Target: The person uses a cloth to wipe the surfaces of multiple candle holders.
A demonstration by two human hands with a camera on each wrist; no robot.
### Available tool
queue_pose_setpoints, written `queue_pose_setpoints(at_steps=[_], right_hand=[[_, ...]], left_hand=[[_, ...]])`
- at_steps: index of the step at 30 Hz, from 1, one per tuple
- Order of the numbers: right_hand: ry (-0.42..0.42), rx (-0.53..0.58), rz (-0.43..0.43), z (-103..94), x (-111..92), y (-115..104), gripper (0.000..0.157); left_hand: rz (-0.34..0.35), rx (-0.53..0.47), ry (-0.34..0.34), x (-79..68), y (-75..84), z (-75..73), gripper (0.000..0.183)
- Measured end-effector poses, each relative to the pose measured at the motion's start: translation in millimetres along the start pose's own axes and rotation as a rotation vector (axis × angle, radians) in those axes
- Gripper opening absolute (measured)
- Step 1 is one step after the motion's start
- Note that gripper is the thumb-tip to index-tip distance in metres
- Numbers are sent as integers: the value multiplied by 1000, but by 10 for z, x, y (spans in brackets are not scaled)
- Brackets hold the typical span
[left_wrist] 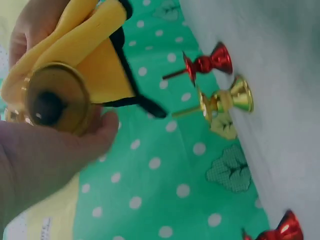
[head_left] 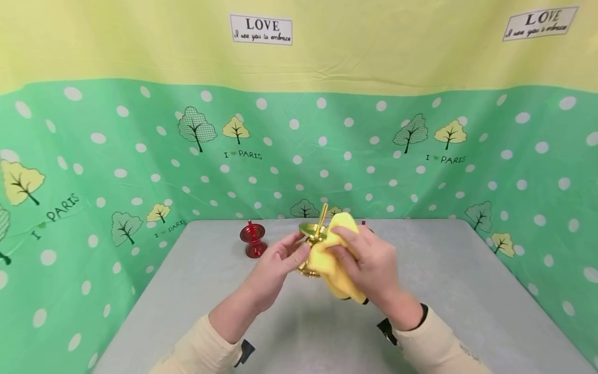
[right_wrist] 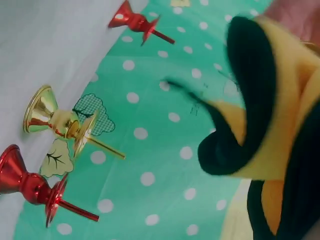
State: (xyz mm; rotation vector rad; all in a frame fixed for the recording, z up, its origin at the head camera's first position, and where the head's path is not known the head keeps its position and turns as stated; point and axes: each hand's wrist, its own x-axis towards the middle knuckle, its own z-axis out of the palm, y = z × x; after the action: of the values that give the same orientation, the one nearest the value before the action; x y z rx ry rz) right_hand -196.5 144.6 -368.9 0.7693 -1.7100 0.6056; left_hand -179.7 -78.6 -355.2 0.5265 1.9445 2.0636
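Wiping, apparently: left grip (head_left: pixel 274 270) clamped on gold candle holder (head_left: pixel 308 229), right grip (head_left: pixel 374 258) pinching yellow cloth (head_left: pixel 333 270) against it. Next move likely calls for turning the holder

In the head view, the left forearm (head_left: pixel 235 316) pointed toward one o'clock, the left hand (head_left: pixel 279 265) curled in a grip; the right forearm (head_left: pixel 405 310) pointed toward eleven, the right hand (head_left: pixel 374 259) bent in a pinch.
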Motion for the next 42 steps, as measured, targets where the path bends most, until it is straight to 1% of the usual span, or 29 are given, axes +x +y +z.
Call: queue_pose_setpoints(at_steps=[1, 3, 5, 6, 7, 9, 10, 12, 13, 14, 15, 16, 17, 19, 21, 22, 24, 25, 26, 27, 29, 31, 33, 35, 36, 38, 39, 41, 42], right_hand=[[-2, 52, 52, -13, 7, 27, 37], [8, 166, 178, -31, 13, 65, 31], [24, 243, 293, -36, -4, 64, 39], [34, 276, 335, -33, -17, 51, 46], [45, 285, 350, -26, -29, 38, 51], [74, 249, 308, -5, -32, 3, 57], [85, 222, 264, 3, -24, -8, 59], [113, 162, 169, 19, 14, -13, 59], [128, 132, 133, 25, 37, -10, 57], [139, 117, 124, 25, 65, -10, 53], [142, 113, 141, 24, 88, -7, 51], [137, 119, 169, 21, 111, -8, 47], [131, 134, 215, 18, 127, -17, 42], [103, 219, 345, 6, 151, -57, 37], [82, 382, 496, -8, 166, -122, 38], [89, 468, 551, -14, 174, -156, 40], [137, 636, 614, -28, 192, -213, 38], [165, 704, 621, -34, 205, -234, 37], [192, 760, 609, -39, 221, -245, 36], [204, 762, 586, -41, 238, -249, 36], [176, 744, 546, -46, 261, -253, 32], [96, 700, 544, -53, 263, -259, 29], [-18, 665, 570, -69, 249, -276, 31], [-108, 681, 610, -87, 234, -295, 36], [-127, 686, 639, -94, 231, -304, 38], [-128, 673, 677, -97, 243, -313, 38], [-111, 649, 669, -94, 251, -314, 38], [-72, 575, 600, -88, 266, -312, 36], [-55, 537, 544, -88, 274, -310, 35]], left_hand=[[32, 11, -32, -10, 9, -8, 68], [103, 50, -57, -19, 23, 3, 76], [170, 89, -23, -25, 33, 53, 79], [198, 120, 13, -29, 35, 81, 78], [220, 154, 51, -33, 37, 109, 76], [249, 211, 108, -34, 37, 151, 75], [256, 222, 127, -36, 42, 168, 74], [267, 216, 138, -39, 51, 185, 73], [268, 195, 133, -43, 53, 185, 72], [269, 162, 127, -51, 58, 181, 72], [265, 115, 119, -66, 69, 176, 72], [267, 63, 105, -79, 81, 170, 73], [269, 14, 91, -94, 95, 165, 74], [275, -64, 62, -113, 120, 164, 77], [293, -100, 47, -119, 146, 177, 81], [304, -106, 45, -115, 155, 186, 83], [325, -99, 64, -106, 169, 207, 84], [337, -94, 78, -101, 173, 216, 85], [351, -88, 89, -97, 176, 224, 85], [365, -75, 101, -92, 175, 230, 85], [392, -49, 123, -91, 179, 244, 85], [408, -33, 134, -91, 179, 252, 85], [418, -16, 147, -87, 180, 255, 84], [423, -7, 159, -79, 184, 252, 82], [424, -2, 158, -71, 183, 248, 80], [420, 17, 162, -53, 173, 240, 77], [418, 25, 159, -43, 159, 233, 76], [410, 42, 159, -31, 125, 223, 74], [407, 48, 163, -32, 108, 219, 74]])
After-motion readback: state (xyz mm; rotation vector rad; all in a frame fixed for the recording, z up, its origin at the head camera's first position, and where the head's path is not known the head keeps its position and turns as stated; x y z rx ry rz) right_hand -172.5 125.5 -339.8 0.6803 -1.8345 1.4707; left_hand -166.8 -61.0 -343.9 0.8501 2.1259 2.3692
